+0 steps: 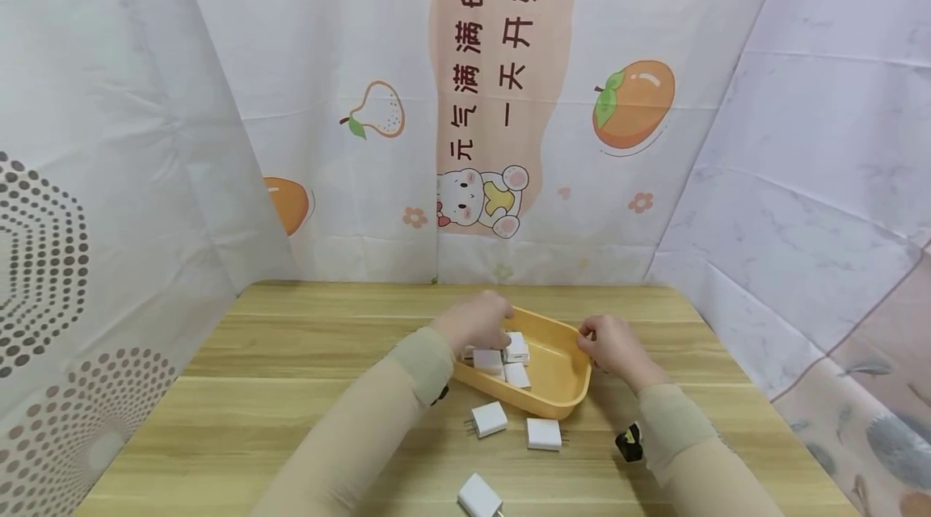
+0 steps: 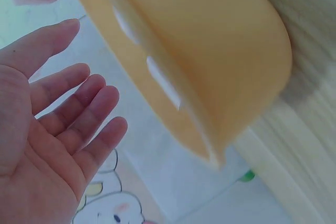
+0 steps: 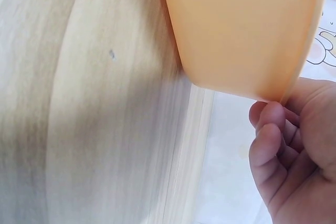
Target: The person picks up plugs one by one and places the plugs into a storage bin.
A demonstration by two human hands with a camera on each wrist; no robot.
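A yellow-orange plastic tray stands on the table, with several white plug chargers gathered in its left part. My right hand pinches the tray's right-hand rim between thumb and curled fingers, as the right wrist view also shows. Over the left end of the tray hovers my left hand. In the left wrist view its fingers are spread and relaxed, apart from the tray wall, and nothing is in them. In the head view this hand hides part of the tray's left end.
In front of the tray, two white chargers lie on the wooden table, and a third charger is closer to me. A small black object is beside my right wrist. Printed curtains hang behind the table and on both sides.
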